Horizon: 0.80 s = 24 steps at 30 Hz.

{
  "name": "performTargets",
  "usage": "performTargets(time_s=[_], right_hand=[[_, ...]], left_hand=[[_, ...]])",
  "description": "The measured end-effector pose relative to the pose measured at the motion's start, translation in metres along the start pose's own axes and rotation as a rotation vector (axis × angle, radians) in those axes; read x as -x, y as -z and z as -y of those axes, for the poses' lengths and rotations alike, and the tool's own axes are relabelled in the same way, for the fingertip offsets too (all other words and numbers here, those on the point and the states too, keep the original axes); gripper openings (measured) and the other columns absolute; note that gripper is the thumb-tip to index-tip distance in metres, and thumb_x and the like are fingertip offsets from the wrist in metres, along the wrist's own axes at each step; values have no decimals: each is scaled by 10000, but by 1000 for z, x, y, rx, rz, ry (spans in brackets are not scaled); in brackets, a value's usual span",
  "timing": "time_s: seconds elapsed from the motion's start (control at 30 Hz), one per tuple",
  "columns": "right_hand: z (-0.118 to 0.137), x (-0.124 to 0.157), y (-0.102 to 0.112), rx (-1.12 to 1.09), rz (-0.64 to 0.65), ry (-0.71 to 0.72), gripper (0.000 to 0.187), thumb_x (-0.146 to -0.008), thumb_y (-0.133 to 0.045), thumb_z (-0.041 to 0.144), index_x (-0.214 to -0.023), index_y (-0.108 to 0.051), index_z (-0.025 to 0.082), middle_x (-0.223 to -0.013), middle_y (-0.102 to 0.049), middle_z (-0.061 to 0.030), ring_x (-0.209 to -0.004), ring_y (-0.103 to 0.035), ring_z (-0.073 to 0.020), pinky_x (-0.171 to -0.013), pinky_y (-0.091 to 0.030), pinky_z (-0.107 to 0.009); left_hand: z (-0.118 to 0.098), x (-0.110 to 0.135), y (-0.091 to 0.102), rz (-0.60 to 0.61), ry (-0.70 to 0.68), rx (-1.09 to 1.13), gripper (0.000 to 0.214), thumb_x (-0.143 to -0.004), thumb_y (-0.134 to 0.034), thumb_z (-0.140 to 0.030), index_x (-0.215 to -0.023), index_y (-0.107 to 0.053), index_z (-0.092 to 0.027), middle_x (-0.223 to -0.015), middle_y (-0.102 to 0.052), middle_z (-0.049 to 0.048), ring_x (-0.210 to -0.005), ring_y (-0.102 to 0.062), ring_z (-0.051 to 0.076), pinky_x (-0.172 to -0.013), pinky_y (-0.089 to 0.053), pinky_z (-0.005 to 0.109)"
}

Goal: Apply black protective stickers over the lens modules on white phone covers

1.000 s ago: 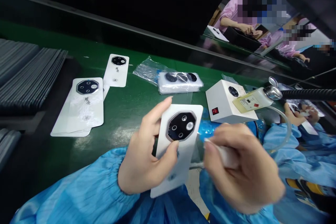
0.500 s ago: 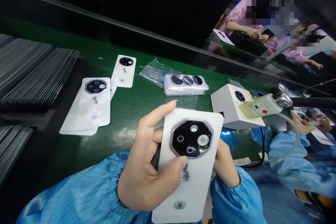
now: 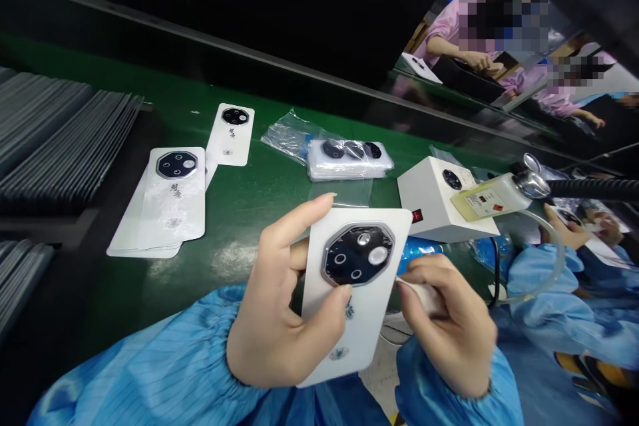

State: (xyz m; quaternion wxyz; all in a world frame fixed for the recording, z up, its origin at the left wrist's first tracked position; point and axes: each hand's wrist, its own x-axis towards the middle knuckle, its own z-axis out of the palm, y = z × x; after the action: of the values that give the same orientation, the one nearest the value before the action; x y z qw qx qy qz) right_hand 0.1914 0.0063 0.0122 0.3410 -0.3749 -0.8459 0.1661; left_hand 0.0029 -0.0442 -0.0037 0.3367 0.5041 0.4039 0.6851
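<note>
A stack of cards is lying on the green bench as you're clamping a white card in your left hand, thumb and fingers pressing on it, its camera ring facing up. Your right hand is pinching a white wipe, fingers together, right at the card's edge, with a white box sitting just beyond.

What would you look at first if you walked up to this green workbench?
You'd probably see the white card held up at the front by the left hand, with a shiny black eight-sided camera lens cover on it. Just right of the card, the right hand pinches a white wipe. Behind them sits a white box with a bright red switch.
</note>
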Motion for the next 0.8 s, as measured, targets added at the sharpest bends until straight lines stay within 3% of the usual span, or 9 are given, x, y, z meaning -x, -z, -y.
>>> performTargets(time_s=[0.1,0.2,0.27,0.57,0.7,0.8], right_hand=[[35,-21,3,-26,-17,192,201,-751,-570,12,-884,-534,159,-761,-560,-11,-679,-535,-93,-637,-472,-239],[54,-38,-6,-4,-22,267,170,-753,-565,11,-847,-533,149,-723,-570,-24,-649,-519,-100,-596,-471,-248],[57,-43,-14,21,-59,274,141,-761,-557,17,-827,-538,141,-716,-569,-32,-652,-511,-109,-591,-467,-261],[56,-42,-25,98,-98,249,94,-771,-563,26,-797,-571,116,-698,-575,-36,-657,-514,-112,-590,-454,-263],[58,-43,-27,119,-121,227,93,-772,-551,28,-771,-575,117,-685,-583,-36,-639,-506,-107,-582,-444,-254],[58,-45,-29,115,-117,202,95,-769,-545,32,-753,-570,123,-670,-582,-29,-626,-496,-105,-573,-437,-250]], left_hand=[[7,2,-1,-29,-72,-162,748,-722,-594,-41,-1380,-327,-276,-1309,-534,97,-691,-696,173,-578,-617,293],[13,2,-3,-25,-140,-223,757,-732,-605,-51,-1399,-303,-242,-1274,-577,105,-914,-687,251,-795,-599,391],[16,2,-4,-28,-167,-232,785,-743,-610,-61,-1419,-261,-259,-1228,-617,94,-974,-669,271,-825,-586,428],[23,5,-5,-42,-282,-309,804,-729,-621,-44,-1418,-290,-291,-1265,-593,93,-920,-688,252,-732,-608,395],[23,3,-5,-42,-335,-401,810,-743,-624,-91,-1435,-254,-293,-972,-710,41,-634,-689,208,-492,-566,347],[26,2,-4,-27,-391,-485,807,-753,-604,-92,-1449,-230,-256,-908,-716,45,-593,-667,210,-457,-528,355]])
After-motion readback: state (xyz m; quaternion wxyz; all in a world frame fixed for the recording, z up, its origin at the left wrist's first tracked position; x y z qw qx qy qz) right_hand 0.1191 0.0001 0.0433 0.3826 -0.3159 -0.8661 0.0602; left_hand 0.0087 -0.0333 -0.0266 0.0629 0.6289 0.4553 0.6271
